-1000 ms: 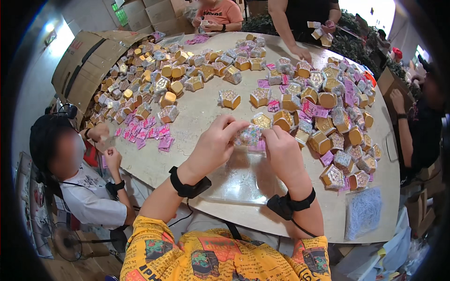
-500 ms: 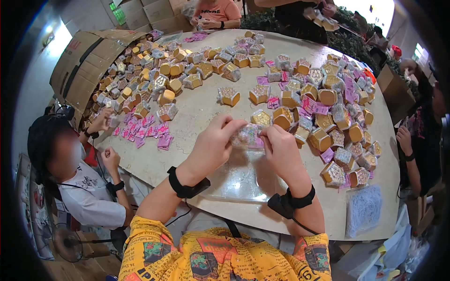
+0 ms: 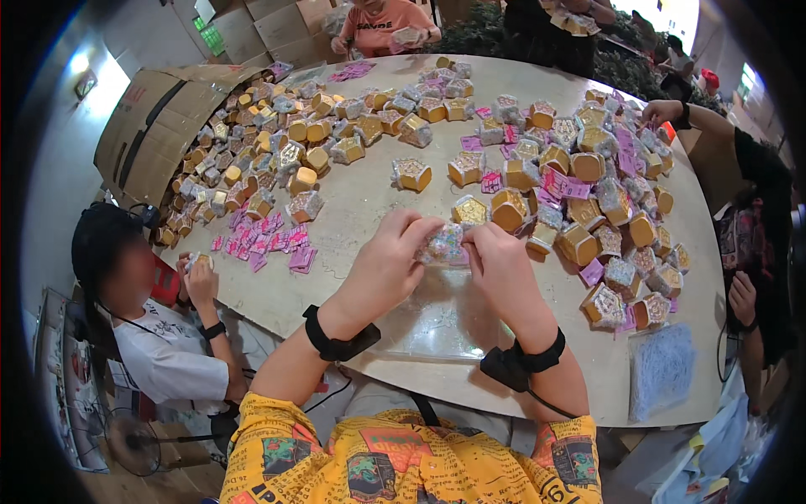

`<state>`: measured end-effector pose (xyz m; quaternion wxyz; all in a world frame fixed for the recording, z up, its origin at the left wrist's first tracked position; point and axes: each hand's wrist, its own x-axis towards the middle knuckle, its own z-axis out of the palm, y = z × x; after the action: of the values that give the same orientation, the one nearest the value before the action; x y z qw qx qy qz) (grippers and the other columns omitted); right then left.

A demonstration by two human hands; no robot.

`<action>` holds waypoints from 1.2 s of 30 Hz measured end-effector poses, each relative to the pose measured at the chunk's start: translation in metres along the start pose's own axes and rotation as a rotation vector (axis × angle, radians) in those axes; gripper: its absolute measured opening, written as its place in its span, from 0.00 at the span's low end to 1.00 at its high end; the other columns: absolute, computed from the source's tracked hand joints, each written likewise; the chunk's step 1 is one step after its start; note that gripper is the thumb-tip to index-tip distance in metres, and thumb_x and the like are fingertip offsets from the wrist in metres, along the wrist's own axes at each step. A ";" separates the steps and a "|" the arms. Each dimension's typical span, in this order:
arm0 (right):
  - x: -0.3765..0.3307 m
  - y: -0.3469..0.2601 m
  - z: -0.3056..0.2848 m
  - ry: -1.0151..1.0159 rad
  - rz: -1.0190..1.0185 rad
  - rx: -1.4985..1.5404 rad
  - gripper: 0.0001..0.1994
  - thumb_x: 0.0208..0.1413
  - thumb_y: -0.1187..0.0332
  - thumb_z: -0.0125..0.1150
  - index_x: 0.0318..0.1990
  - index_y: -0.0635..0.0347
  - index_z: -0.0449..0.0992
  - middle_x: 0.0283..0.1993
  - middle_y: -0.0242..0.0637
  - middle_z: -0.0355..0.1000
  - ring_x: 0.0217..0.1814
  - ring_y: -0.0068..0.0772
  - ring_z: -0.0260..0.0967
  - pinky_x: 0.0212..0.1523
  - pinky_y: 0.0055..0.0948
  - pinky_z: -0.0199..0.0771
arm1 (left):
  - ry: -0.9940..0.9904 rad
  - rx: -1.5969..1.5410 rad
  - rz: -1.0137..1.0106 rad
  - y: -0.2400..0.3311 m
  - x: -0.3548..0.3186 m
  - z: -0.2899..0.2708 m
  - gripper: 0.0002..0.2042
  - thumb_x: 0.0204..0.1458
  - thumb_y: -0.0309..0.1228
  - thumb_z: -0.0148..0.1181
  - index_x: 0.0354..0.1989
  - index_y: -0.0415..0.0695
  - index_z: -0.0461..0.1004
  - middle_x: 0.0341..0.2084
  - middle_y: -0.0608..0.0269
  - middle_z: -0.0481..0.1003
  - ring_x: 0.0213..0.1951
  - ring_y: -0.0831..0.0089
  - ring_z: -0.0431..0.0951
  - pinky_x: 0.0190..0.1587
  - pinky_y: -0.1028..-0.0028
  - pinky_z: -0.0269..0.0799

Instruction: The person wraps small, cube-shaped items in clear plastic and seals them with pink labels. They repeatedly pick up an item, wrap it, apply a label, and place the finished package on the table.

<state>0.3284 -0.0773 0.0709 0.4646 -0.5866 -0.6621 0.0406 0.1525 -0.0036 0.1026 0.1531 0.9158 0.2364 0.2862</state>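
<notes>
Between my two hands is a small clear packet [image 3: 441, 245] of speckled multicoloured bits, with some pink at its right end. My left hand [image 3: 388, 259] pinches its left side with the fingers bent round it. The right hand [image 3: 502, 270] grips the pink end between thumb and fingertips. Below them a clear plastic sheet or bag [image 3: 437, 323] lies flat on the table. Just beyond my fingers sit a gold pentagon-topped box [image 3: 470, 210] and another gold box [image 3: 510, 208].
Wrapped gold boxes [image 3: 588, 168] heap up on the right, and more spill from a cardboard carton [image 3: 138, 134] at the left. Pink packets [image 3: 260, 239] lie nearby. A bag of pale shredded filler [image 3: 663, 370] rests near the right edge. Co-workers surround the table [image 3: 361, 277].
My hands keep hold of the packet in nearly the same spot, with its speckled face showing more. The co-worker at left has brought both hands together; an arm now reaches in from the right.
</notes>
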 end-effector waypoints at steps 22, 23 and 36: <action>0.009 0.031 -0.011 -0.444 0.561 0.951 0.05 0.48 0.75 0.66 0.29 0.64 0.75 0.25 0.31 0.74 0.23 0.18 0.70 0.22 0.16 0.68 | -0.086 -0.243 -0.026 -0.010 -0.009 -0.005 0.24 0.39 0.20 0.60 0.50 0.43 0.71 0.42 0.57 0.69 0.44 0.64 0.73 0.43 0.72 0.70; 0.009 0.034 -0.010 -0.404 0.542 0.889 0.05 0.48 0.75 0.66 0.29 0.64 0.75 0.24 0.31 0.73 0.22 0.18 0.69 0.21 0.17 0.68 | -0.114 -0.249 -0.031 -0.016 -0.008 -0.002 0.25 0.40 0.22 0.62 0.51 0.43 0.70 0.42 0.57 0.69 0.44 0.64 0.73 0.44 0.72 0.70; 0.059 0.012 -0.088 -0.008 0.070 -0.330 0.16 0.47 0.69 0.62 0.44 0.65 0.72 0.42 0.47 0.69 0.30 0.43 0.71 0.34 0.37 0.73 | -0.381 0.278 -0.160 -0.174 0.089 0.003 0.34 0.43 0.39 0.67 0.60 0.44 0.63 0.50 0.46 0.69 0.54 0.50 0.68 0.56 0.61 0.65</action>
<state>0.4024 -0.0688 0.1468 0.3577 -0.6775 -0.6407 -0.0501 0.1582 0.1889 0.0680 0.0897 0.9439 0.3121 0.0599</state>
